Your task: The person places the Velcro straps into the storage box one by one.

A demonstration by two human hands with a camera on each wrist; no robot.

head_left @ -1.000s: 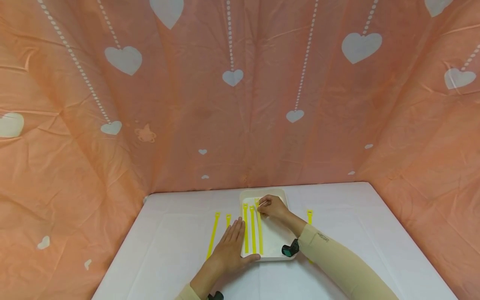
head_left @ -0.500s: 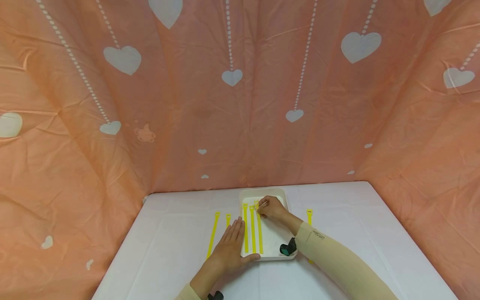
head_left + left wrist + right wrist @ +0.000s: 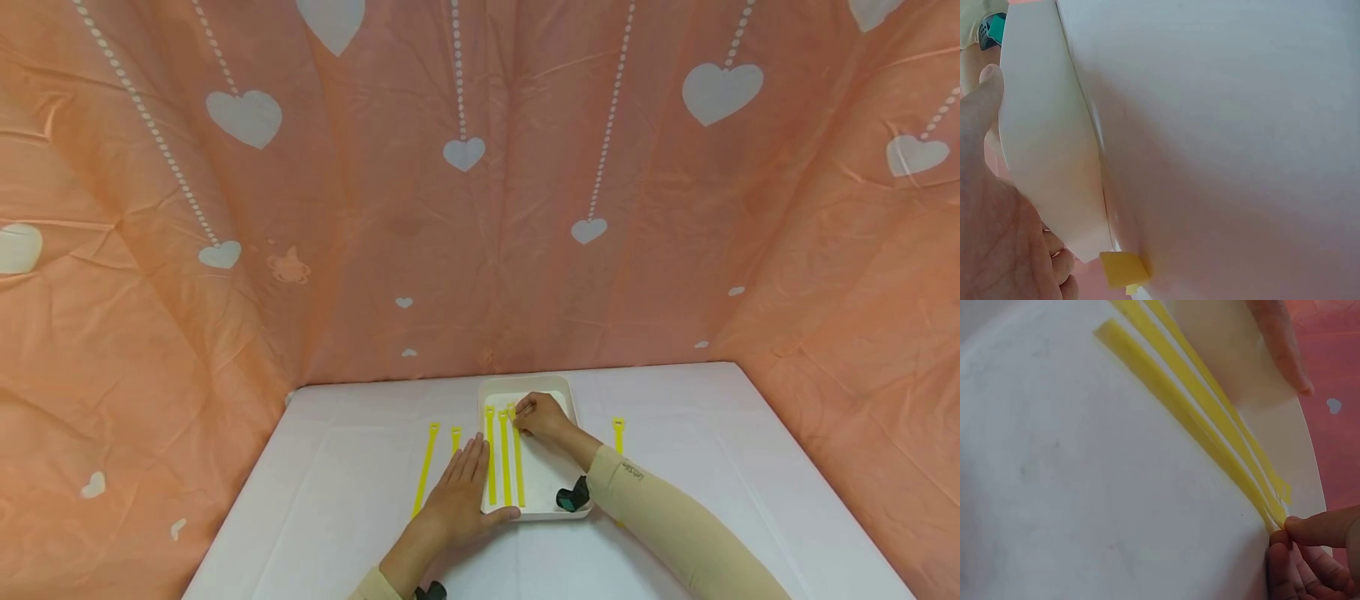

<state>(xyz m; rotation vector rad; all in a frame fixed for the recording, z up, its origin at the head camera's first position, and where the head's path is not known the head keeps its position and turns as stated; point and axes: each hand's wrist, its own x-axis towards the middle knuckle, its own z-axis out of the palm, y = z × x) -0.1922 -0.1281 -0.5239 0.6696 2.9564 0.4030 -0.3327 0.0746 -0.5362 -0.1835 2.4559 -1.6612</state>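
A white tray (image 3: 525, 384) holds 3 yellow slotted straps, like reusable cable ties, lying side by side lengthwise. My right hand (image 3: 547, 417) pinches the far, slotted end of the rightmost strap (image 3: 519, 467) between thumb and fingertips. In the right wrist view that strap (image 3: 1172, 403) runs flat along the tray floor, and the fingers partly hide its end. The middle strap (image 3: 505, 458) and the left strap (image 3: 491, 454) lie close beside it. My left hand (image 3: 459, 500) rests on the tray's left side, fingers straight, its thumb along the near rim.
Left of the tray, two more yellow straps lie on the white table (image 3: 322, 492): an outer strap (image 3: 425, 471) and an inner strap (image 3: 456, 437) partly behind my left hand. Another strap (image 3: 618, 435) lies to the right, partly under my right forearm. A peach curtain (image 3: 525, 317) hangs behind.
The slotted end of the rightmost strap has come slightly down toward me in my right hand's fingers. My right forearm has shifted a little left. The left hand stays in place.
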